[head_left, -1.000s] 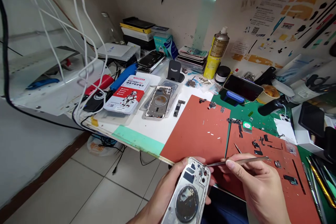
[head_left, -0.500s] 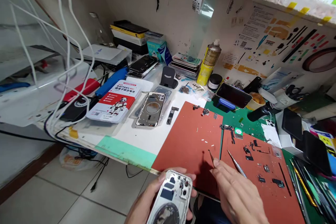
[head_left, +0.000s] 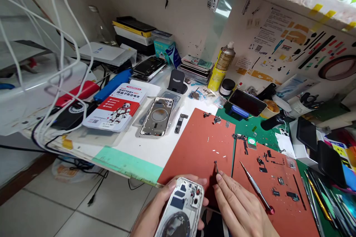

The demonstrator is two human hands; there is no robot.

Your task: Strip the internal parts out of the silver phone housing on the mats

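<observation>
My left hand (head_left: 151, 207) is wrapped round a white phone housing (head_left: 180, 207), tilted at the table's front edge, with camera openings and dark patches showing inside it. My right hand (head_left: 239, 203) pinches thin dark tweezers (head_left: 216, 168), pointed down at the red-brown mat (head_left: 191, 148). At their tip is a small dark speck, too small to name. Just right of that hand lies a screwdriver (head_left: 256, 185) with a red end. A few tiny white strips lie on the mat beyond the tweezers. Small phone parts (head_left: 261, 163) are scattered over the mat's right half.
A second phone housing (head_left: 157, 116) and a narrow circuit board (head_left: 181, 123) lie on white paper to the left. Farther left is a battery box (head_left: 116, 107) near hanging white cables (head_left: 62, 37). A spray can (head_left: 221, 66) stands behind; several tools (head_left: 319, 196) lie at right.
My right hand has moved left with the tweezers, closer to the phone housing, uncovering the screwdriver's red end. My left hand holds the housing much as before. The view has shifted slightly.
</observation>
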